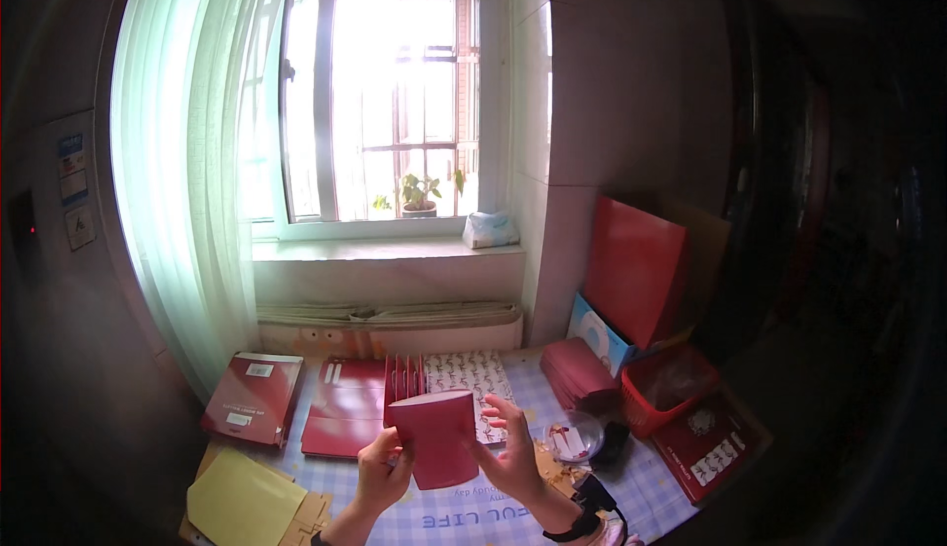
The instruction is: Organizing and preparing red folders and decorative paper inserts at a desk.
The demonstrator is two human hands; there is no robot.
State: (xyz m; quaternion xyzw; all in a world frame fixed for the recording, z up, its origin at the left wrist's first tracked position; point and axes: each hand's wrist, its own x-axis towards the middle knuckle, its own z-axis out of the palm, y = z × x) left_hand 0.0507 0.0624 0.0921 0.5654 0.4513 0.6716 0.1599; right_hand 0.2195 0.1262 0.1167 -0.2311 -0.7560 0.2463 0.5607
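A dark red folded sleeve or booklet (pixel 435 439) is held up above the table's front middle, with a pale edge along its top. My left hand (pixel 385 472) pinches it at the left edge. Beside its right edge is my right hand (pixel 514 450), fingers spread and raised; the thumb meets or overlaps that edge. Just behind lie an opened red folder (pixel 344 409), upright red dividers (pixel 405 374) and a white patterned panel (pixel 470 376). A clear round container (pixel 573 436) with small red-and-white pieces sits right of my right hand.
The checked tablecloth (pixel 459 505) also bears a boxed red set (pixel 253 398), yellow sheets (pixel 248 498), a stack of dark red sleeves (pixel 579 372), a red plastic basket (pixel 651 413) and a red printed package (pixel 706 442). A large red board (pixel 635 272) leans at the back right.
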